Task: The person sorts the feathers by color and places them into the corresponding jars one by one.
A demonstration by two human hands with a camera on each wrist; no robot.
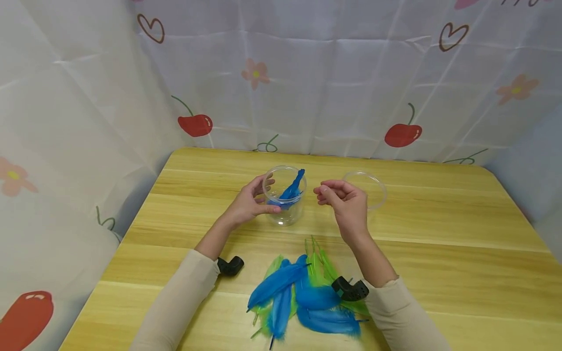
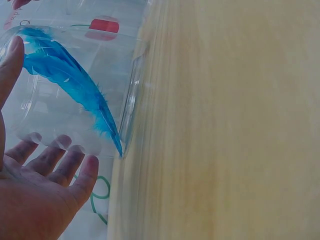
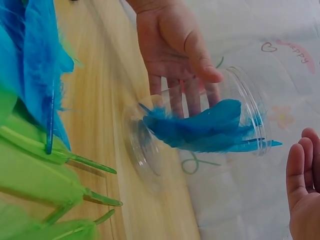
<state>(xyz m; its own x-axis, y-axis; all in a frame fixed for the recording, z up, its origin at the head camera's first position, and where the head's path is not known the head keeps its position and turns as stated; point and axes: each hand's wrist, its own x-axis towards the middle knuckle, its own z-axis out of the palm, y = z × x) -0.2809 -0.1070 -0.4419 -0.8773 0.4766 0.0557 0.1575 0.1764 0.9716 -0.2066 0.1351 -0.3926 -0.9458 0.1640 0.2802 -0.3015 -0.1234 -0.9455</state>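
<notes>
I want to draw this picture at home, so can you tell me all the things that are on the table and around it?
Clear jar: one, see-through, upright at the middle of the table.
Feather in the jar: one, blue, leaning inside with its tip past the rim.
Lid: one, clear, flat on the table to the right of the jar.
Loose feathers: a pile, blue and green, at the near edge; too overlapped to count.
Table: one, pale wood.
Cloth backdrop: white with cherries, flowers and hearts, behind and at the sides.
Left hand: holds the jar's side.
Right hand: beside the jar, fingers curled, holding nothing.
</notes>
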